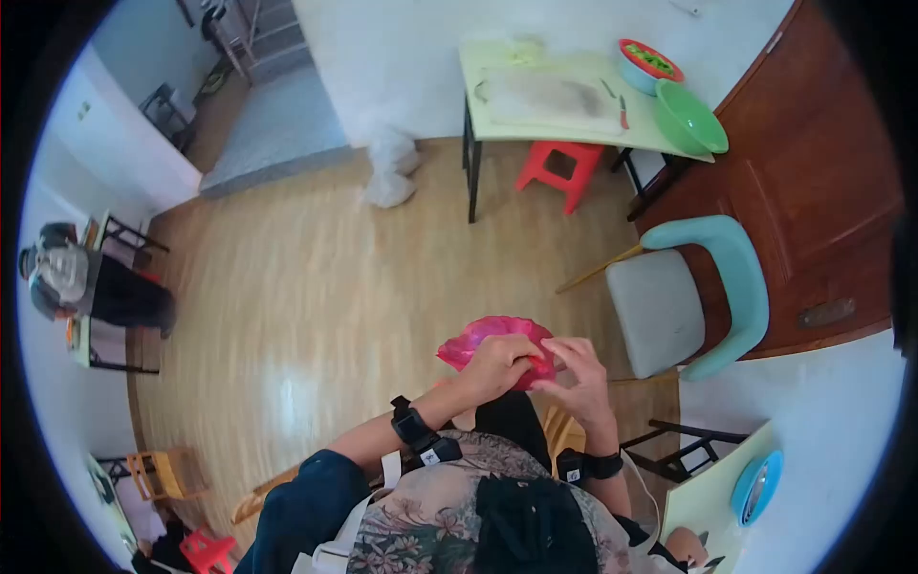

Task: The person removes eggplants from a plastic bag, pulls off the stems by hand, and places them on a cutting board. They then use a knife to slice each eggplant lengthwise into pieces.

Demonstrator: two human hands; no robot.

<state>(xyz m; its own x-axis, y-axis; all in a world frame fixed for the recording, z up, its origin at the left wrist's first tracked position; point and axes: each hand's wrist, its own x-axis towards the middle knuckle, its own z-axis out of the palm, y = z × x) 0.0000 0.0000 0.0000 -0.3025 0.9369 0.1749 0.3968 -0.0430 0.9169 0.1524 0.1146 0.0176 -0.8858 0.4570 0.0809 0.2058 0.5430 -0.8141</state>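
Note:
A crumpled pink-red plastic bag (478, 335) is in front of my body, low in the centre of the view. My left hand (501, 367) is closed on the gathered part of the bag, fingers pinched together. On its right side, my right hand (577, 380) is curved around the bag's edge, thumb and fingertips near the bunched plastic. Whether the right fingertips pinch the plastic is too small to tell. Both wrists wear black straps with small devices.
A pale table (545, 91) with knives, a green basin (690, 118) and a basin of greens stands at the back. Under it is a red stool (559, 172). A blue-grey chair (660, 306) is at right. Another person (115, 287) stands far left. White bags (390, 167) lie by the wall.

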